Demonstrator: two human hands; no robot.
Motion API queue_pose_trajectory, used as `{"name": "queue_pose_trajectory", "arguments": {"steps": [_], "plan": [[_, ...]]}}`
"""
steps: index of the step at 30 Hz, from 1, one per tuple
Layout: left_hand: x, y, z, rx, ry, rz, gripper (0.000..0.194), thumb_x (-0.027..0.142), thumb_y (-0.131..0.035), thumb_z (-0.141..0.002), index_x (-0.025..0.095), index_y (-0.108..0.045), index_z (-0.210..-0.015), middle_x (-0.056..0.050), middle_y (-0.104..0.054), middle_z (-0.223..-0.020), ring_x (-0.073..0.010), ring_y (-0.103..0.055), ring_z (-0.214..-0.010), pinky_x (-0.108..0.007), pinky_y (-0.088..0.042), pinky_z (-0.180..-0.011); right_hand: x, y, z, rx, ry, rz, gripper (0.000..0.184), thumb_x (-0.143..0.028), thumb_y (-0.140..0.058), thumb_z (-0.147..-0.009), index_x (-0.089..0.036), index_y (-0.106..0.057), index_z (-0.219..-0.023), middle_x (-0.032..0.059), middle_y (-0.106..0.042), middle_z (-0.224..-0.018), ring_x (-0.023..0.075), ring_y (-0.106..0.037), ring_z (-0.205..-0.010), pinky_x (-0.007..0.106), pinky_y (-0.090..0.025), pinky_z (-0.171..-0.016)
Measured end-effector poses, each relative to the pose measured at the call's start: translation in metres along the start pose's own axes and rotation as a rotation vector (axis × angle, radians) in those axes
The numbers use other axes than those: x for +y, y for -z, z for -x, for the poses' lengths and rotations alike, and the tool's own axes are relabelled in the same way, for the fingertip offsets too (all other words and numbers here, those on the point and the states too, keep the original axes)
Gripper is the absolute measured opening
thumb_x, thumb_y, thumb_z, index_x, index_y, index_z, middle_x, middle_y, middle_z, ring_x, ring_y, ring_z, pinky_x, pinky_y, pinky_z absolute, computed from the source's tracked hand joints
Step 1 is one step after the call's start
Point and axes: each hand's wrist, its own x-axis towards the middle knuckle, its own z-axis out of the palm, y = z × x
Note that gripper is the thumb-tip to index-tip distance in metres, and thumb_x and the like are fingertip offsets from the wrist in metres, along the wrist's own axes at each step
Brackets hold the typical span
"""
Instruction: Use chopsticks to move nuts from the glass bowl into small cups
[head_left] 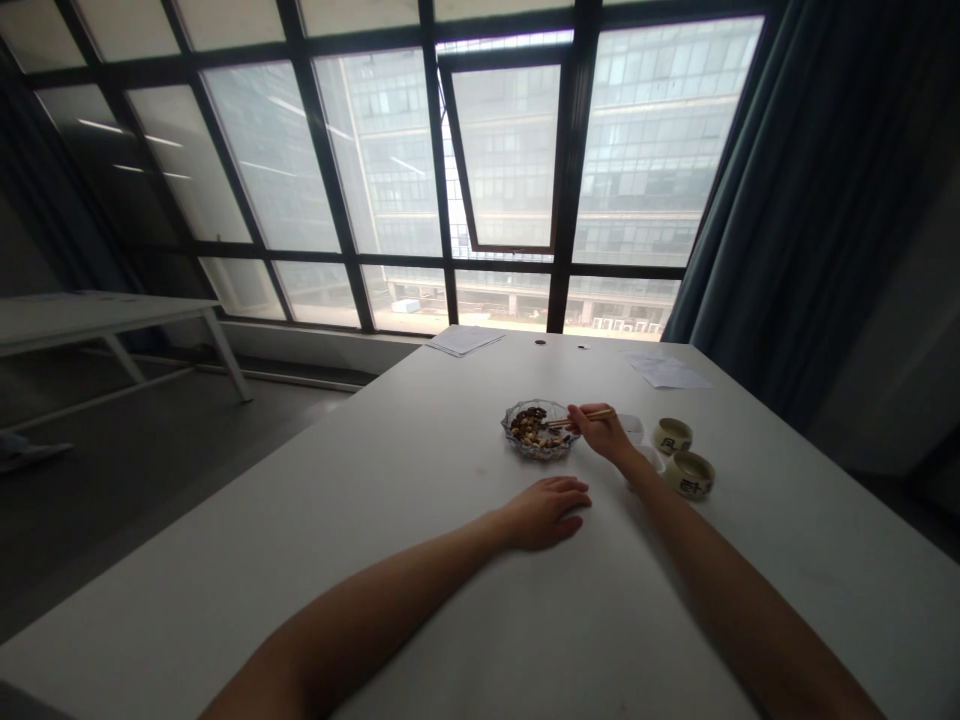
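My right hand [598, 432] is closed around a pair of chopsticks [592, 415], whose tips reach left into a clear glass bowl [510, 443]. In the bowl lies a mix of brown and tan nuts [531, 428]; whether the tips pinch a piece is too small to tell. My left hand [549, 512] rests palm down on the white table [420, 500], fingers stretched out, just in front of the bowl and holding nothing. Partly hidden behind my right hand and wrist are small white dishes [631, 428].
Two cream cups with dark characters, a farther cup [672, 436] and a nearer cup [690, 475], stand right of my right forearm. Paper sheets lie at the far left [465, 341] and far right [670, 371]. A small dark disc [540, 343] lies near the far edge.
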Motion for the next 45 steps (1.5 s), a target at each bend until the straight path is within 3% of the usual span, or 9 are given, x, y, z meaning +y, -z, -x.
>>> {"name": "queue_pose_trajectory", "arguments": {"steps": [10, 14, 18, 24, 28, 32, 38, 41, 45], "plan": [[0.0, 0.0, 0.001, 0.003, -0.005, -0.01, 0.037, 0.027, -0.061, -0.095, 0.023, -0.063, -0.132, -0.009, -0.058, -0.147, -0.0264, -0.053, -0.137, -0.039, -0.038, -0.119, -0.013, -0.004, 0.001, 0.156, -0.044, -0.014, 0.06, -0.077, -0.062, -0.08, -0.02, -0.069, -0.065, 0.0127, -0.075, -0.064, 0.0298, -0.076, -0.06, 0.034, -0.061, -0.051], [0.0, -0.001, 0.001, 0.0, -0.001, -0.013, 0.037, 0.028, -0.061, -0.096, 0.023, -0.063, -0.132, -0.008, -0.058, -0.147, -0.0263, -0.052, -0.138, -0.039, -0.038, -0.12, -0.034, 0.009, -0.007, 0.196, -0.065, -0.099, 0.061, -0.078, -0.068, -0.076, -0.018, -0.069, -0.064, 0.0147, -0.075, -0.068, 0.0319, -0.076, -0.062, 0.036, -0.064, -0.054], [0.0, 0.0, 0.0, -0.008, 0.006, -0.011, 0.037, 0.03, -0.061, -0.096, 0.024, -0.063, -0.133, -0.008, -0.058, -0.147, -0.0264, -0.052, -0.139, -0.039, -0.038, -0.12, -0.072, 0.055, -0.013, 0.296, -0.072, -0.087, 0.049, -0.063, -0.075, -0.082, -0.016, -0.071, -0.069, 0.0154, -0.076, -0.071, 0.0302, -0.076, -0.06, 0.037, -0.066, -0.056], [0.0, 0.001, -0.001, -0.017, 0.014, -0.001, 0.036, 0.028, -0.061, -0.096, 0.023, -0.063, -0.132, -0.009, -0.058, -0.146, -0.027, -0.052, -0.138, -0.04, -0.038, -0.12, -0.124, 0.161, 0.016, 0.445, -0.06, 0.009, 0.029, -0.039, -0.077, -0.087, -0.016, -0.071, -0.07, 0.0184, -0.075, -0.071, 0.0258, -0.073, -0.052, 0.036, -0.064, -0.051], [-0.001, 0.0, -0.001, -0.019, 0.01, 0.004, 0.037, 0.027, -0.061, -0.096, 0.022, -0.062, -0.133, -0.009, -0.058, -0.146, -0.0264, -0.051, -0.14, -0.04, -0.037, -0.12, -0.148, 0.2, 0.043, 0.432, -0.341, 0.206, 0.026, -0.034, -0.073, -0.088, -0.023, -0.069, -0.065, 0.0148, -0.075, -0.07, 0.0286, -0.075, -0.058, 0.041, -0.067, -0.059], [-0.002, 0.0, 0.0, -0.024, 0.011, -0.002, 0.037, 0.028, -0.059, -0.097, 0.023, -0.062, -0.134, -0.009, -0.057, -0.147, -0.0261, -0.049, -0.141, -0.04, -0.037, -0.121, -0.148, 0.202, 0.043, 0.276, -0.561, 0.221, 0.03, -0.027, -0.072, -0.087, -0.023, -0.064, -0.059, 0.0133, -0.073, -0.066, 0.0284, -0.075, -0.059, 0.041, -0.067, -0.064], [0.0, 0.003, 0.001, -0.032, 0.021, -0.016, 0.038, 0.028, -0.059, -0.098, 0.024, -0.061, -0.135, -0.008, -0.057, -0.148, -0.0266, -0.049, -0.142, -0.041, -0.038, -0.121, -0.114, 0.192, 0.022, 0.078, -0.632, 0.242, 0.027, -0.022, -0.081, -0.077, -0.019, -0.063, -0.058, 0.0163, -0.072, -0.067, 0.0281, -0.073, -0.056, 0.039, -0.064, -0.055], [0.001, 0.003, 0.0, -0.036, 0.026, -0.015, 0.038, 0.028, -0.06, -0.097, 0.023, -0.061, -0.135, -0.009, -0.057, -0.148, -0.027, -0.048, -0.142, -0.041, -0.038, -0.121, -0.111, 0.192, 0.021, 0.081, -0.627, 0.254, 0.024, -0.022, -0.083, -0.075, -0.019, -0.064, -0.06, 0.0159, -0.072, -0.069, 0.0281, -0.073, -0.056, 0.039, -0.064, -0.054], [-0.001, 0.001, 0.0, -0.037, 0.028, -0.006, 0.038, 0.028, -0.06, -0.097, 0.023, -0.061, -0.134, -0.009, -0.057, -0.148, -0.0272, -0.048, -0.142, -0.042, -0.037, -0.121, -0.125, 0.193, 0.027, 0.178, -0.592, 0.257, 0.023, -0.023, -0.08, -0.077, -0.02, -0.063, -0.062, 0.0144, -0.072, -0.067, 0.0276, -0.073, -0.056, 0.04, -0.064, -0.054]]}}
